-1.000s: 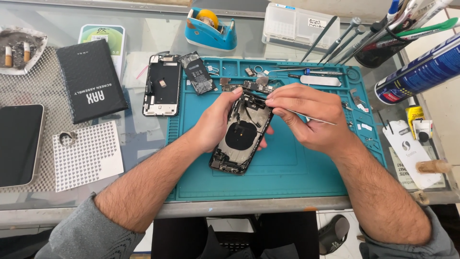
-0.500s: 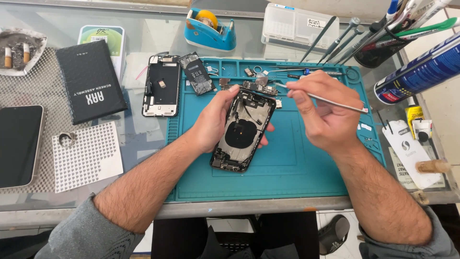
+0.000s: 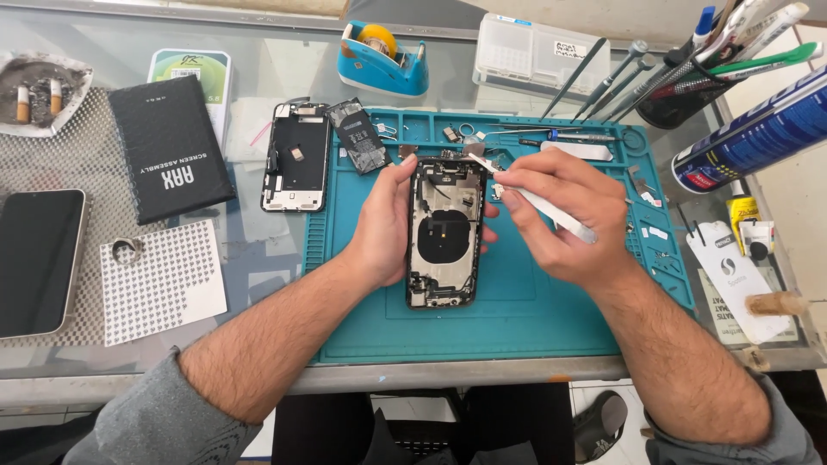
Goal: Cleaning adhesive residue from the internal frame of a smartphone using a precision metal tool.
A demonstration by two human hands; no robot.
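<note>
Glass table (image 3: 258, 34), far edge cut off by the frame. On it a teal mat (image 3: 517, 319), middle hidden under both hands. Left of the left grip, a black flat box (image 3: 172, 146) with white lettering, half covering a green-and-white pack (image 3: 191, 67); further left a dark phone (image 3: 34, 258), cut off at the frame's edge. Right of the right grip, a blue spray can (image 3: 758, 138) lying tilted, far end out of frame, and a white card (image 3: 732, 275) with a dark round mark.

Open phone shell (image 3: 445, 232) on the mat, between the grips; inner parts small, hard to tell apart. Left hand (image 3: 383, 228) clamped along the shell's left edge, thumb at the top corner, fingertips showing past the right edge. Right hand (image 3: 564, 211) pinched shut around silver tweezers (image 3: 538, 200), tips at the shell's top right corner; whatever sits at the tips too small to make out.
</note>
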